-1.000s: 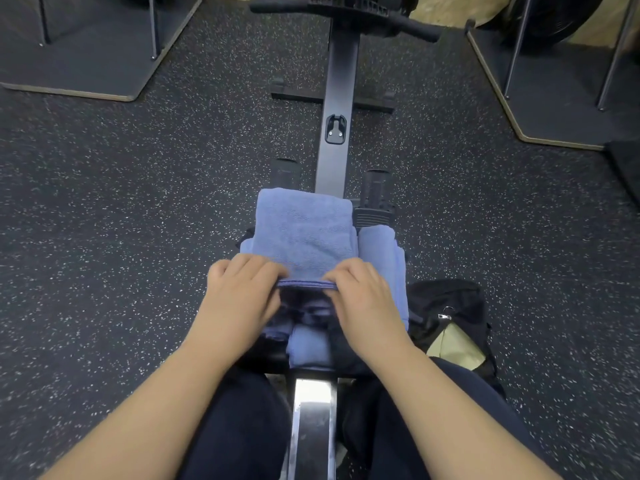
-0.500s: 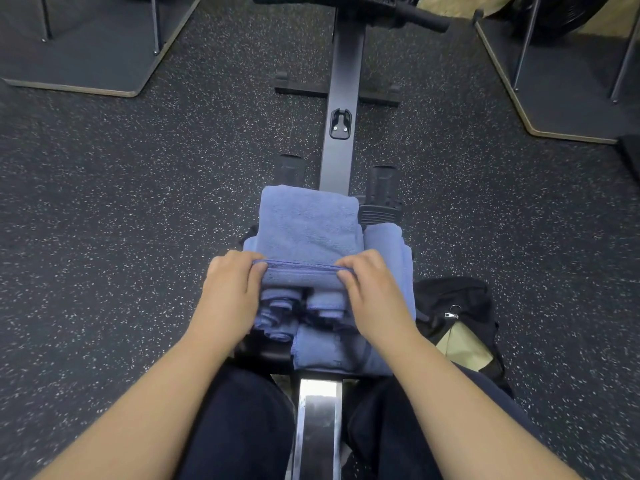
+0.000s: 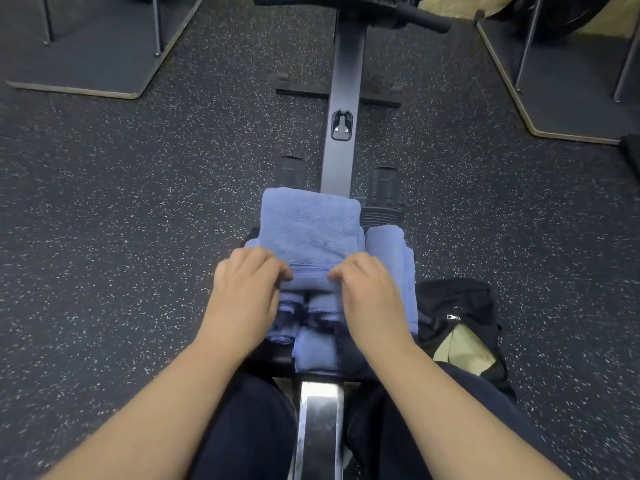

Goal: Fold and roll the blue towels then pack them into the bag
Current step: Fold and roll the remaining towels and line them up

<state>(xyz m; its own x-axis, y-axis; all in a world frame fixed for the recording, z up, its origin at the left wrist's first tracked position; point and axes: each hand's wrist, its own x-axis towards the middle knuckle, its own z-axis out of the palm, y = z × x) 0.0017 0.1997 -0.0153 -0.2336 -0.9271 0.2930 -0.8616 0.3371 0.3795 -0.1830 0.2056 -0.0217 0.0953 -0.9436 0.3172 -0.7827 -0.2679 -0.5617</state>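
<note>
A folded blue towel (image 3: 310, 230) lies on top of a pile of blue towels on the seat of a rowing machine. My left hand (image 3: 247, 284) and my right hand (image 3: 367, 285) curl their fingers over its near hem and grip the rolled-over edge from both sides. Under the hands I see the ends of rolled blue towels (image 3: 287, 317) and a flat folded one (image 3: 317, 348). Another blue towel (image 3: 394, 258) lies along the right of the pile. A black bag (image 3: 460, 306) stands open on the floor to the right, with a pale lining showing.
The rower's rail (image 3: 341, 109) runs forward between two footrests (image 3: 384, 192) to a handle bar (image 3: 426, 20). The metal rail (image 3: 320, 420) passes between my legs. Speckled rubber floor (image 3: 138, 220) surrounds it. Dark platforms with metal legs sit at back left (image 3: 97, 60) and back right (image 3: 561, 84).
Both hands have moved forward with the near hem, turning it over into a roll. More of the rolled towels beneath them now shows.
</note>
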